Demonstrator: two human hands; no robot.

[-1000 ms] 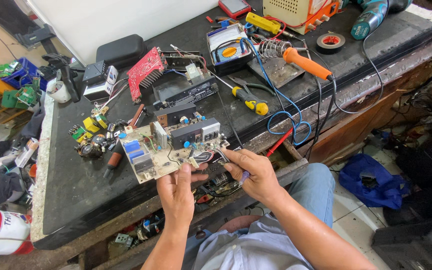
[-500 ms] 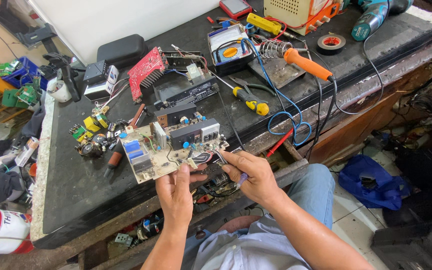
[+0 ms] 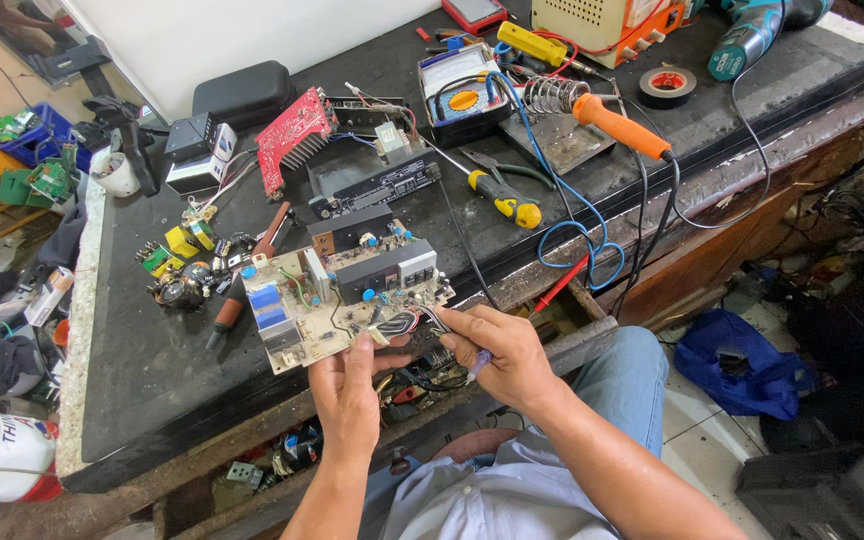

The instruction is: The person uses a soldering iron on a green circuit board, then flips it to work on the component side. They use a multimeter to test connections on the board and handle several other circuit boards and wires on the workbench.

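At the near edge of the dark workbench [image 3: 152, 370], a beige circuit board [image 3: 337, 300] with blue components and a black module lies tilted, its near edge overhanging the bench. Left hand [image 3: 349, 395]: fingers curled, thumb and fingertips gripping the board's near edge from below. Right hand [image 3: 502, 350]: fingers pressed together, pinching the bundle of striped wires [image 3: 407, 322] at the board's right corner; a purple-tipped tool [image 3: 479, 362] shows under the palm. Behind the board: a red circuit board [image 3: 292, 135], a black chassis part [image 3: 372, 180], a yellow-handled screwdriver [image 3: 500, 195]. Farther back: an analog multimeter [image 3: 462, 100], an orange-handled soldering iron [image 3: 617, 125] on its coil stand, a tape roll [image 3: 666, 85], a teal drill [image 3: 747, 40]. Left of the board: loose small parts [image 3: 182, 265]. Right of the bench, on the tiled floor [image 3: 692, 440], lies a blue cloth bag [image 3: 737, 360].
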